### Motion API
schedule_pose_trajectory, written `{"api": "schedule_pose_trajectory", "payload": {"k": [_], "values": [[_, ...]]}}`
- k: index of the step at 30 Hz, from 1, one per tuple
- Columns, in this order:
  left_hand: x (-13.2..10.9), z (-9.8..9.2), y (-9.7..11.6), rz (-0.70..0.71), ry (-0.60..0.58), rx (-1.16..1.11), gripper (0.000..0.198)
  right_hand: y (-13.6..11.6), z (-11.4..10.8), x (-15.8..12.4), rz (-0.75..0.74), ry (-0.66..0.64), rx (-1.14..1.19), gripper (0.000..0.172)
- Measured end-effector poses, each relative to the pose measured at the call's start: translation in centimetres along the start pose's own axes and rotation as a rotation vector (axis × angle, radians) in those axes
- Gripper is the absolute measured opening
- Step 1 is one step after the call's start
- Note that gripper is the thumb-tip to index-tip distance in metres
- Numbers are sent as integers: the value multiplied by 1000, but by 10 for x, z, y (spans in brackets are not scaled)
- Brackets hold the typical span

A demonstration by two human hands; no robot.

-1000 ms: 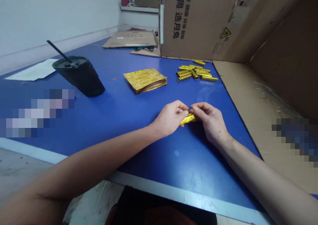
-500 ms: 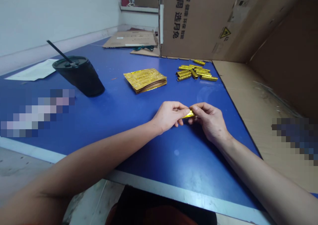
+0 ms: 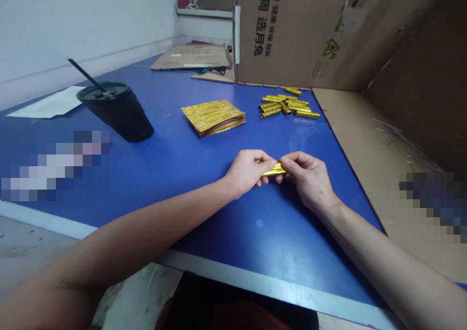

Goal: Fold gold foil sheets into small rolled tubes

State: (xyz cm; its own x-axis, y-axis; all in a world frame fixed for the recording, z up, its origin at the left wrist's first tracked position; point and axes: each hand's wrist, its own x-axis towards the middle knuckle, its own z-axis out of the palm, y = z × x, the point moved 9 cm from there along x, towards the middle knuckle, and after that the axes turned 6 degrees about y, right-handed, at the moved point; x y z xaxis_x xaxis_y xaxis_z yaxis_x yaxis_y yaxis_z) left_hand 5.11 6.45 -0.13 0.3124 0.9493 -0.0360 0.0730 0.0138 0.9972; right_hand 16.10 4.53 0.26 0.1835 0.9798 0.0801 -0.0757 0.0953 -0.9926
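My left hand (image 3: 250, 170) and my right hand (image 3: 308, 174) come together low over the blue table (image 3: 219, 233). Between their thumbs and fingers they pinch one small strip of shiny gold foil paper (image 3: 274, 170), which looks folded or rolled. Some fingers of each hand are hidden behind it. Beyond my hands lies a stack of gold foil paper sheets (image 3: 213, 116), brown at its edges. To its right is a loose pile of several rolled gold paper tubes (image 3: 286, 107).
A black tumbler (image 3: 122, 113) with a straw stands at the left, before a white sheet (image 3: 47, 102). Cardboard (image 3: 292, 38) walls off the back, with more cardboard (image 3: 350, 140) along the right edge. Flattened cardboard (image 3: 193, 58) lies at the back. Two patches are blurred out.
My fingers have shifted slightly on the gold strip, and more of its shiny surface shows between them. The stack, pile and tumbler have not moved.
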Motion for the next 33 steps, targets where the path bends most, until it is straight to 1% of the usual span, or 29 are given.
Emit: {"api": "schedule_pose_trajectory", "payload": {"k": [2,6,8,13,16,19,22,24,26,29,33], "values": [[0,0,0,1,1,-9,11,1,-1,1,3,11,-5,14],[1,-3,1,10,37,-49,7,0,-9,3,-28,98,12,13],[2,-6,3,24,59,-53,5,-2,-12,3,-51,120,16,14],[2,-9,5,37,96,-60,3,-1,-7,2,-33,69,29,15],[3,-10,4,45,109,-60,2,-1,-7,2,-33,76,-19,14],[3,-9,1,35,97,-82,5,-1,-6,1,-27,74,-47,14],[3,-7,-1,9,77,-116,5,1,-3,1,10,48,2,17],[4,-9,-1,-3,93,-132,4,2,-5,2,38,64,70,19],[4,-11,-1,-3,109,-151,4,3,-10,3,52,105,125,17],[6,-13,0,11,109,-177,6,3,-16,5,43,147,125,13],[7,-15,0,10,116,-172,6,2,-11,5,24,92,68,15]]}}
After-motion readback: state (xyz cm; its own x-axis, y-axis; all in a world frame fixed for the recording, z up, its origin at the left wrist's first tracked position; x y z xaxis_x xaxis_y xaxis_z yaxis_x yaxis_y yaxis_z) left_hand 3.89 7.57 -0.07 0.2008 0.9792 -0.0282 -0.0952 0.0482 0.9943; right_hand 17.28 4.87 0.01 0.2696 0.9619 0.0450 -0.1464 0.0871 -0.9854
